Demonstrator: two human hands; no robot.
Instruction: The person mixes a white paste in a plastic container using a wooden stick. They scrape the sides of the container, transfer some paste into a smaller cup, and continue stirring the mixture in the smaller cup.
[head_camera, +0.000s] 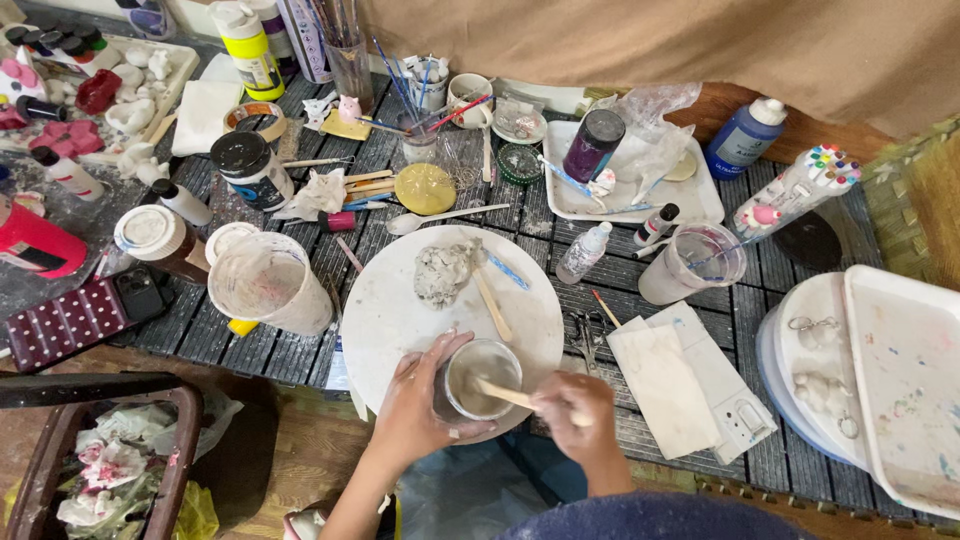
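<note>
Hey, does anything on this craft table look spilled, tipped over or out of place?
Nothing looks spilled. A small clear bottle lies on its side right of the round white board, and a large plastic cup left of it is tilted. The rest is ordinary clutter.

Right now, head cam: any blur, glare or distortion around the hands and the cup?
Head view: even, soft light, no hard shadows; the left hand around the clear cup is fairly sharp; the right hand with the wooden stick looks slightly motion-soft; no strong glare on the round white board; wide-angle bending shows at the edges.
</note>
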